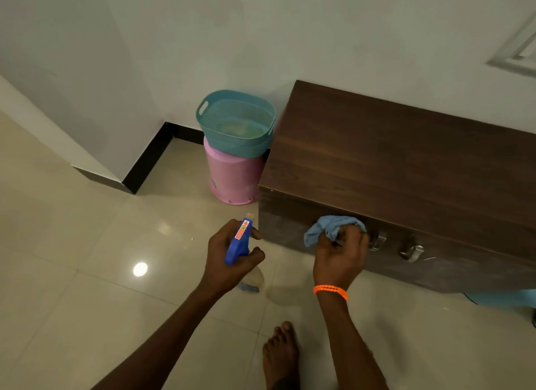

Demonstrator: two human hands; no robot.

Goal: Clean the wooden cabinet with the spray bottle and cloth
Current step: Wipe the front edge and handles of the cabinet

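A low dark wooden cabinet [406, 163] stands against the wall on the right, with two metal handles [412, 251] on its front. My left hand [229, 253] grips a spray bottle [239, 241] with a blue trigger head, its nozzle pointing toward the cabinet's left front corner; the clear bottle body hangs below my palm. My right hand [342, 256] is closed on a crumpled light blue cloth [327, 228], pressed against the cabinet front just left of the first handle. An orange bracelet circles that wrist.
A teal perforated basket [208, 111] sits on an upturned pink bin [232, 175] left of the cabinet. Glossy beige floor tiles [101, 273] spread to the left. A black skirting corner [150, 157] juts out. My bare foot [281, 355] is near the bottom edge.
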